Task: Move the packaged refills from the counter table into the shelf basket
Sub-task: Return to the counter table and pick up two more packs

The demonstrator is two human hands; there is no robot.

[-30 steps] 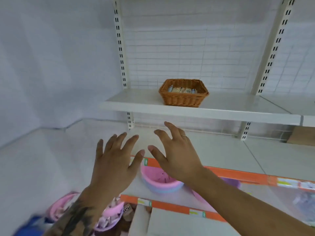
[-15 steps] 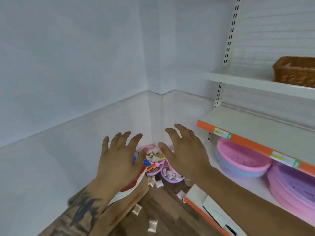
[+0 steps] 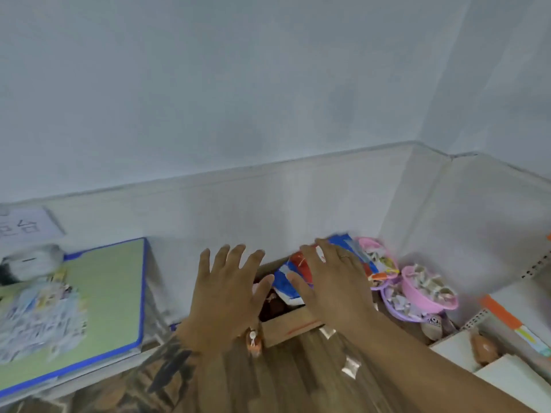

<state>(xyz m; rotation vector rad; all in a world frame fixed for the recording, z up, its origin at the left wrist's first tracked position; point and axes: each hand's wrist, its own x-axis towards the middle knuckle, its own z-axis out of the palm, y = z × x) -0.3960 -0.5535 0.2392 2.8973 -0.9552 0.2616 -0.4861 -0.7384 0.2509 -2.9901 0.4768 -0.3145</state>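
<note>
Both spread hands [image 3: 226, 293] hover beside table edge [image 3: 143, 293].

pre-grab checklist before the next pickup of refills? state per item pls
1. Left hand free: ok, fingers spread, holding nothing.
2. Right hand free: ok, fingers spread, holding nothing.
3. Refill pile in view: ok, on the green mat at left.
4. Hands lined up with the pile: not ok, both sit over the cardboard box to its right.
5. Shelf basket in view: not ok, outside the frame.
6. Count of refills left: cannot tell, pile is blurred.
</note>
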